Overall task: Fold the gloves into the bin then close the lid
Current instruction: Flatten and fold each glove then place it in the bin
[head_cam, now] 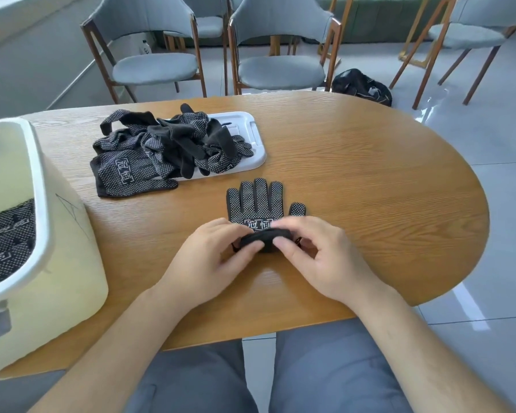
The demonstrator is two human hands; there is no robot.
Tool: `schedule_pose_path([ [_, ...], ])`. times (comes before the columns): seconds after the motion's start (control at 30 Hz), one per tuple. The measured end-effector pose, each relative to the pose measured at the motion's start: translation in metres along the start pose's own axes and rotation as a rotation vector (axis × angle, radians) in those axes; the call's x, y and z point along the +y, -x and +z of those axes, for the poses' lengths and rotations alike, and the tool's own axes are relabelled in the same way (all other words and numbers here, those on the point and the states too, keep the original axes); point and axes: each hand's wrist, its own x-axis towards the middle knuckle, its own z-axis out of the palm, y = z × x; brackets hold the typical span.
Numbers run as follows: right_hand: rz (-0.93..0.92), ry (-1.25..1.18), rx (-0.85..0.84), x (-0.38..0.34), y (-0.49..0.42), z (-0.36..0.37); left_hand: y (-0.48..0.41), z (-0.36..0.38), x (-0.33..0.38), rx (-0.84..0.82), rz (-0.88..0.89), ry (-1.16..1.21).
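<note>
A black dotted glove (256, 201) lies flat on the wooden table (370, 180), fingers pointing away from me. Its cuff end is rolled up toward the palm, and both hands pinch that roll: my left hand (209, 257) from the left, my right hand (319, 254) from the right. At the far left stands the pale yellow bin (42, 234) with a white rim, open, with folded dotted gloves inside (6, 239). The white lid (251, 135) lies flat behind, under a pile of loose gloves (161, 147).
Grey upholstered chairs (280, 64) stand along the table's far side. A black bag (361, 84) lies on the tiled floor behind the table. The table's rounded right edge is near my right arm.
</note>
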Motion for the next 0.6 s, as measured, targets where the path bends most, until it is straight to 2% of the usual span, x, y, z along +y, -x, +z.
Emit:
schedule_pose_path([
  [0.1, 0.088, -0.016, -0.052, 0.003, -0.014, 0.000, -0.008, 0.000, 0.002, -0.004, -0.188, 0.112],
  [0.2, 0.086, -0.006, -0.065, 0.008, -0.021, 0.003, -0.015, 0.003, 0.002, -0.007, -0.218, 0.136],
  [0.4, -0.034, 0.212, 0.008, 0.012, -0.019, 0.014, -0.013, 0.010, -0.007, 0.077, -0.088, -0.013],
  [0.47, -0.067, 0.255, -0.023, 0.011, -0.013, 0.010, -0.009, 0.012, -0.012, 0.104, 0.004, -0.114],
  [0.53, -0.061, 0.287, -0.082, 0.010, -0.006, 0.002, -0.004, 0.008, -0.017, 0.050, 0.113, -0.217],
  [0.6, -0.054, 0.332, -0.111, 0.011, -0.001, -0.002, 0.002, 0.001, -0.019, -0.038, 0.127, -0.276],
])
